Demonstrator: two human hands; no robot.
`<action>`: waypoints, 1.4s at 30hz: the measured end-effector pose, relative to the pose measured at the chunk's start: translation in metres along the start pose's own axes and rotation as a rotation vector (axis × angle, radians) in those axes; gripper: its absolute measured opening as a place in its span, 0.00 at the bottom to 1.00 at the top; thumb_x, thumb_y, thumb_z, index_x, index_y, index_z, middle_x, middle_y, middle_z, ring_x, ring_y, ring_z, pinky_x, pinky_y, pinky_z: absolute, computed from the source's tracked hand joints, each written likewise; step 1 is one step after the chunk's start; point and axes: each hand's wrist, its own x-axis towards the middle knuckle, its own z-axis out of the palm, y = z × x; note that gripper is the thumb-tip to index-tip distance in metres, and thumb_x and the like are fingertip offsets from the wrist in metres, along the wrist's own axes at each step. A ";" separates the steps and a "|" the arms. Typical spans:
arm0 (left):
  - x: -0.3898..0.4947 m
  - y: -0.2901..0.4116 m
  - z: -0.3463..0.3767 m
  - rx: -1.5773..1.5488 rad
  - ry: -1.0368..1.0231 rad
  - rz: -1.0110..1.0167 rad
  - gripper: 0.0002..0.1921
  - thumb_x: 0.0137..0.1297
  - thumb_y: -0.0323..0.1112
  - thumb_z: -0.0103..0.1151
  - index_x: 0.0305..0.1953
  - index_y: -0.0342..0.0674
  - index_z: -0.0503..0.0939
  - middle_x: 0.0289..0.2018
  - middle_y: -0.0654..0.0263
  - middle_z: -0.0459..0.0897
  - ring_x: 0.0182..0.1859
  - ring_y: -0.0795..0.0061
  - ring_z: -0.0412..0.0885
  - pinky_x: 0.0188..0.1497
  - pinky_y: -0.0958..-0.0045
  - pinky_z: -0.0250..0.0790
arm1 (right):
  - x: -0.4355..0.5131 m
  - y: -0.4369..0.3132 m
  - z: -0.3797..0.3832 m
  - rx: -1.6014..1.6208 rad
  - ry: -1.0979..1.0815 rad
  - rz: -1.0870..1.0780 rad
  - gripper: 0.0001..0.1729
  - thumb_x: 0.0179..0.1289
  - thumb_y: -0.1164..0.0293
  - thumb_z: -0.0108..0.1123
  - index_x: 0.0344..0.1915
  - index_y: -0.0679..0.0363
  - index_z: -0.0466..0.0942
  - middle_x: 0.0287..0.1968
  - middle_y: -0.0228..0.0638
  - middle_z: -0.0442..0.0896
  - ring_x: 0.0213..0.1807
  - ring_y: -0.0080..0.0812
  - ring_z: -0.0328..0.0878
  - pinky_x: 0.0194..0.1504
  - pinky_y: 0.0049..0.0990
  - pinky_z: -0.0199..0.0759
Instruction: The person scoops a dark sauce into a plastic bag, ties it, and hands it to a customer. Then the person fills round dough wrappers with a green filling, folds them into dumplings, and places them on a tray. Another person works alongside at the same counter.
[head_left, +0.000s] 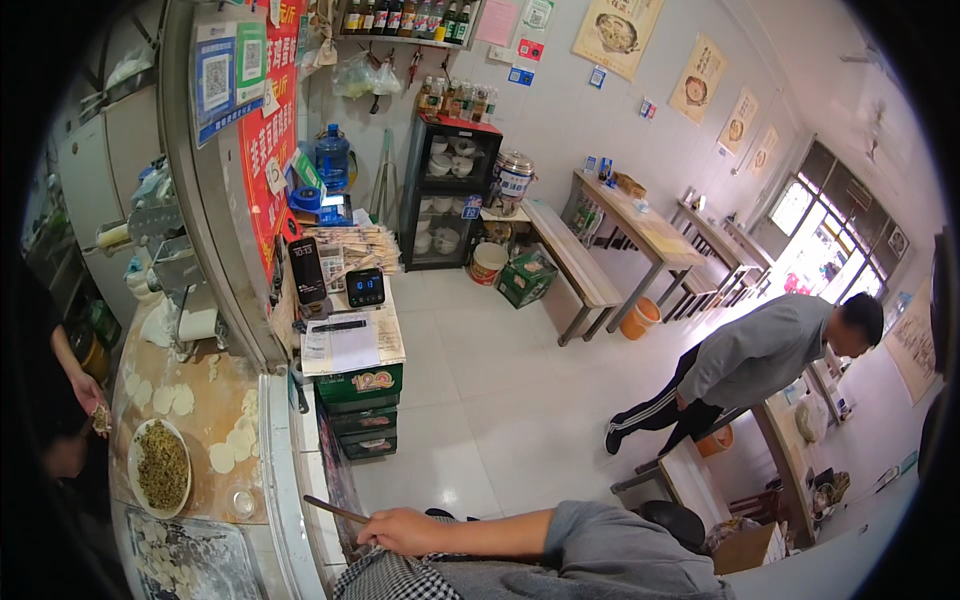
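My right hand (397, 529) is closed around one end of a slim wooden stick (334, 509), which points up and left towards the counter's edge. The hand is just above a black-and-white checked cloth (394, 576) at my body. My left hand is out of view. Left of the stick, beyond a metal-framed ledge, a floured wooden board (206, 450) carries round dough wrappers (222, 457), an oval dish of chopped filling (161, 466) and a small clear cup (241, 502). Below it, a floured tray (191, 559) holds several dumplings.
Behind the board, another person's hand (91, 397) holds some filling. A dough-rolling machine (176, 255) stands at the board's far end. Green crates (360, 416) bear papers, a pen and a clock. At right, a person in grey (757, 360) leans by a table. A bench (574, 262) lies beyond.
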 end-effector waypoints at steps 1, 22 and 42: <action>0.001 0.002 -0.004 0.038 -0.006 0.009 0.28 0.68 0.35 0.58 0.67 0.40 0.64 0.66 0.58 0.65 0.65 0.60 0.66 0.65 0.58 0.63 | -0.002 0.001 -0.005 0.035 0.024 0.019 0.12 0.61 0.76 0.55 0.44 0.55 0.80 0.37 0.37 0.81 0.41 0.43 0.81 0.44 0.37 0.76; -0.019 0.251 -0.119 -1.267 -0.536 0.303 0.42 0.49 0.39 0.76 0.63 0.43 0.61 0.53 0.52 0.74 0.57 0.54 0.76 0.54 0.53 0.75 | 0.006 0.011 -0.060 0.131 -0.067 0.087 0.19 0.58 0.83 0.51 0.42 0.55 0.86 0.34 0.37 0.84 0.34 0.35 0.83 0.40 0.28 0.77; -0.069 0.485 -0.208 -1.101 -1.183 1.153 0.36 0.52 0.40 0.75 0.62 0.37 0.71 0.59 0.55 0.75 0.61 0.56 0.74 0.64 0.59 0.65 | -0.004 0.084 -0.090 0.158 -0.192 0.128 0.16 0.66 0.76 0.50 0.49 0.58 0.82 0.31 0.37 0.82 0.32 0.30 0.80 0.35 0.28 0.74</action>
